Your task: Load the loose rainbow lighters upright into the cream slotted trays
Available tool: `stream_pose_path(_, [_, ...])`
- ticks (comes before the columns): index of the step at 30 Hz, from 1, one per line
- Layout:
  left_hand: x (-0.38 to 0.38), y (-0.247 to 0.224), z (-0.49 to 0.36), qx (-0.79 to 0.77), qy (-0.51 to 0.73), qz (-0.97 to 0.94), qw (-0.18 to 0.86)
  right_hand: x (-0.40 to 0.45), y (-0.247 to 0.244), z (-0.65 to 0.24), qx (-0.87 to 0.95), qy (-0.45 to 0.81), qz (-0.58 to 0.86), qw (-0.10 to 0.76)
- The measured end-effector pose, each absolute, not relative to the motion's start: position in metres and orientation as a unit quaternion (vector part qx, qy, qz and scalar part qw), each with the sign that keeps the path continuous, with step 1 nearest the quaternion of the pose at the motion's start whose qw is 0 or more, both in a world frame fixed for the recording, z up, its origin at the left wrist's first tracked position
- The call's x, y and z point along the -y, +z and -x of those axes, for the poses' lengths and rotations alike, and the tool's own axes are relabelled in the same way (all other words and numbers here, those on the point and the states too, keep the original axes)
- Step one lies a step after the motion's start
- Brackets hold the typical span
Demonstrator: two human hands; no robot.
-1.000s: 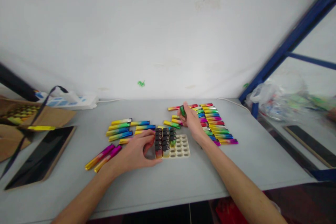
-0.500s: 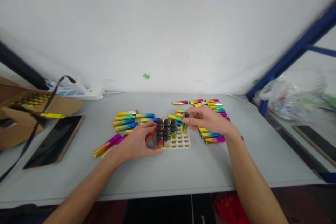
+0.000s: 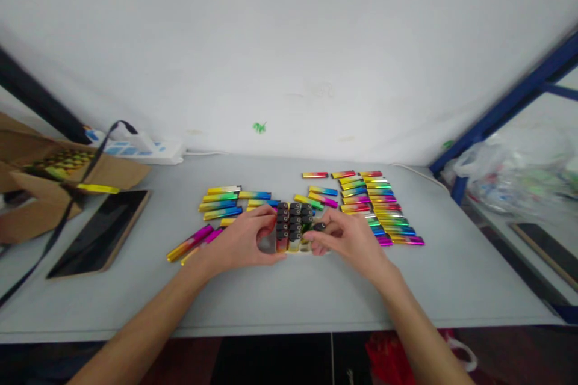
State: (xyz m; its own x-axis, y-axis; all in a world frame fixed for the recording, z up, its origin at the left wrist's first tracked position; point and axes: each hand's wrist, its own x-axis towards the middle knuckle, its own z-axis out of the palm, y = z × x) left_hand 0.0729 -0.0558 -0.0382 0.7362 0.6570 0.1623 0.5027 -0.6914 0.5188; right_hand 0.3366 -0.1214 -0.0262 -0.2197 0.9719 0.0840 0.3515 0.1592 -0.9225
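Observation:
A pale tray [image 3: 303,248] with rows of holes stands at the middle of the table. Several lighters [image 3: 294,222] with black tops stand upright in its left and centre rows. My left hand [image 3: 239,242] curves around the tray's left side, thumb at the front corner and fingers at the back. Pinched between the thumb and fingers of my right hand [image 3: 352,240] is another lighter [image 3: 319,227], its black top showing, over the tray's right part. The fingers hide its lower body and most of the holes there.
Shiny multicoloured lighters [image 3: 356,199] lie in columns at right; more lighters [image 3: 221,204] lie at left. Further left are a dark phone-like slab [image 3: 99,233], an open cardboard box [image 3: 112,175] and a power strip [image 3: 167,151]. Plastic bags [image 3: 506,159] sit beyond the blue frame [image 3: 487,123].
My right hand has moved toward me and down over the tray's front right with the lighter. My left hand stays at the tray. The whole view has shifted slightly.

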Motion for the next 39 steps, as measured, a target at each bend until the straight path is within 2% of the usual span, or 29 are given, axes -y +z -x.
stream_pose_path(5, [0.057,-0.036,-0.075,-0.325,0.176,-0.902,0.222,0.122,-0.037,-0.335,0.773,0.134,0.494,0.375])
stream_pose_path(10, [0.056,-0.040,-0.075,-0.318,0.190,-0.903,0.218,0.110,-0.036,-0.336,0.837,0.057,0.436,0.326])
stream_pose_path(15, [0.055,-0.043,-0.074,-0.303,0.205,-0.900,0.235,0.102,-0.033,-0.347,0.859,0.074,0.426,0.273])
stream_pose_path(20, [0.058,-0.038,-0.079,-0.304,0.196,-0.897,0.255,0.093,-0.007,-0.356,0.787,0.142,0.461,0.385])
stream_pose_path(22, [0.063,-0.034,-0.080,-0.302,0.182,-0.899,0.258,0.079,0.009,-0.344,0.755,0.165,0.491,0.403])
stream_pose_path(26, [0.084,-0.030,-0.073,-0.318,0.186,-0.889,0.272,0.033,0.024,-0.295,0.822,0.240,0.398,0.329])
stream_pose_path(29, [0.102,-0.034,-0.058,-0.338,0.210,-0.871,0.289,-0.004,0.014,-0.251,0.893,0.200,0.318,0.249])
stream_pose_path(34, [0.120,-0.043,-0.032,-0.374,0.243,-0.839,0.311,-0.039,-0.013,-0.205,0.929,0.138,0.297,0.168])
stream_pose_path(39, [0.122,-0.047,-0.021,-0.403,0.265,-0.819,0.312,-0.048,-0.027,-0.196,0.934,0.110,0.319,0.118])
